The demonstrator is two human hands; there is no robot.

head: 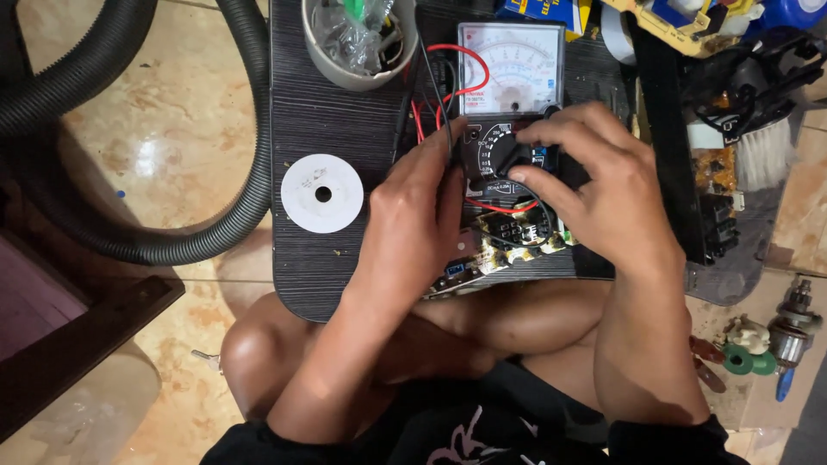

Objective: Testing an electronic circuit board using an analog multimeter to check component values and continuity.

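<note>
Black plastic, ribbed round the edge: the selector dial [506,155] of an analogue multimeter [510,112] sits at the middle of the meter's dark lower face, pinched between thumb and fingertips of the right hand [594,185], which arches over it from 3 o'clock; fingers curled close, not spread; left hand [413,215] lies flat and relaxed at 9 o'clock of the dial, fingers extended and near together, tips touching the meter's left edge and pressing thin black probe leads [441,103]; whether it grips them I cannot tell; red wires [465,82] loop at 12 o'clock over the pale scale window; beige circuit board [517,237] with dark components pokes out at 6 o'clock; white solder spool [322,193], flat disc with centre hole, at 9 o'clock on the dark grained tabletop [327,112]; grey cup [357,43] of crinkled plastic bags at 11 o'clock; corrugated black hose [250,155] curves over glossy tan floor tiles.
</note>
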